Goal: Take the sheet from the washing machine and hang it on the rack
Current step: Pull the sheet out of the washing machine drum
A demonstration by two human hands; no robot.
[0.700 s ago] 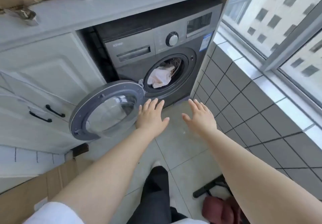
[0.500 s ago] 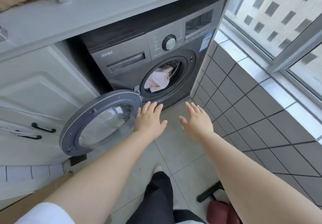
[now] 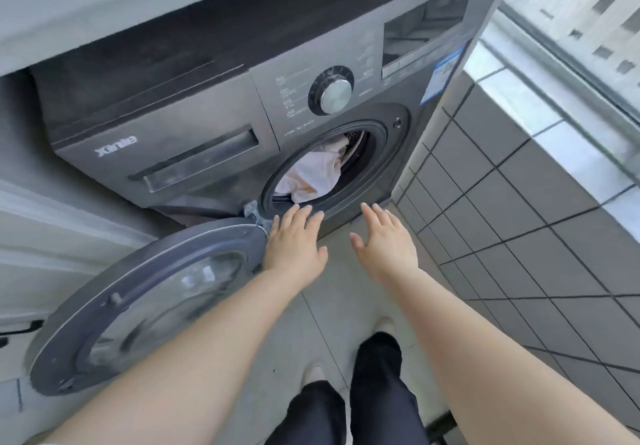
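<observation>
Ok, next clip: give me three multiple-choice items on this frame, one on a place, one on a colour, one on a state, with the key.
1. Where is the sheet?
A. inside the drum of the washing machine
B. draped over the open door
C. on the floor tiles

2. What colour is the washing machine's front?
A. white
B. dark grey
C. red

3. What state are the left hand and right hand in?
A. both grip the sheet
B. the left one holds the door, the right one the dial
C. both open, fingers straight, holding nothing

Key:
1 A, the pale cloth shows through the round opening, behind its rim.
2 B, its panel, drawer and door ring are all dark grey.
3 C, both reach palm down just below the opening, short of the cloth.
</observation>
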